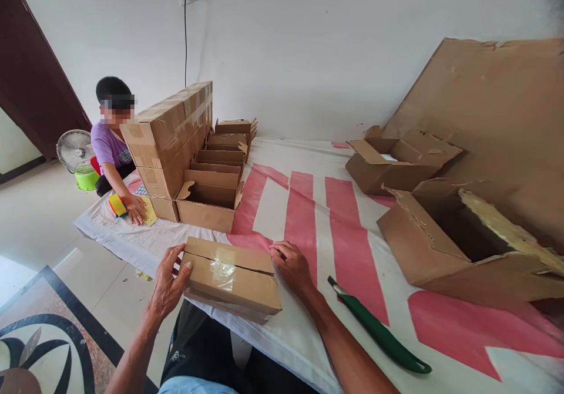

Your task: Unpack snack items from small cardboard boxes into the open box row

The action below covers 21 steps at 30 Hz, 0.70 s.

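A small closed cardboard box (251,285) lies in front of me at the table's near edge, with clear tape across the middle of its top flaps. My left hand (168,279) grips its left end, thumb on the top edge and fingers behind. At the far right corner of the box is my right hand (291,266), its fingers curled together; whether anything small is pinched in them is hidden. To the right of my right forearm lies a green-handled tool (379,329) with a short metal tip, perhaps a peeler or knife.
Taped boxes (170,130) are stacked at the left, beside a row of open boxes (207,215). Two open cartons (392,174) stand at the right before a large cardboard sheet (497,106). Across the table (308,335), a person (112,147) rests a hand near a yellow sponge-like block (117,205).
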Each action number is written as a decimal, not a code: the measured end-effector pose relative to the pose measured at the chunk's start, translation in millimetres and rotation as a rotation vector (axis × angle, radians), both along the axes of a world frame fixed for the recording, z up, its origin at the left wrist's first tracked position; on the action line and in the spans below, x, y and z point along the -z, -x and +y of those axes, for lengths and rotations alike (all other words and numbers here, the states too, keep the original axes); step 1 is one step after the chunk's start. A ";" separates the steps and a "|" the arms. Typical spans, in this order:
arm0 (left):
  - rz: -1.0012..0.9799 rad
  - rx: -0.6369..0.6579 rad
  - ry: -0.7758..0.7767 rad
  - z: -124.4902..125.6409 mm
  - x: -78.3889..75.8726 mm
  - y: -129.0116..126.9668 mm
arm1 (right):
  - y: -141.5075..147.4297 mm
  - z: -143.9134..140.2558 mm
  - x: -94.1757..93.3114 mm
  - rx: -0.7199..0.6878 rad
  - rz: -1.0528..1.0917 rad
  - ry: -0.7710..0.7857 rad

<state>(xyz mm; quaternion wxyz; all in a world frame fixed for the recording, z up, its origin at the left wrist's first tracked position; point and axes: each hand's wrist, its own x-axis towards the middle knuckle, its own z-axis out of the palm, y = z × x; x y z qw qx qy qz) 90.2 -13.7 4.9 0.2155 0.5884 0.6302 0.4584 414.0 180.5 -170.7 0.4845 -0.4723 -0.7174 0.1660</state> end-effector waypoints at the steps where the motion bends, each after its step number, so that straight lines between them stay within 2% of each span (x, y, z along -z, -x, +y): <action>1: -0.003 -0.002 0.001 0.1 -0.3 -0.3 | -0.1 -0.2 -0.2 -0.001 -0.001 -0.001; 21: -0.071 -0.022 0.003 -1.6 4.0 -4.7 | -6.3 -4.2 -2.3 -0.010 -0.042 0.090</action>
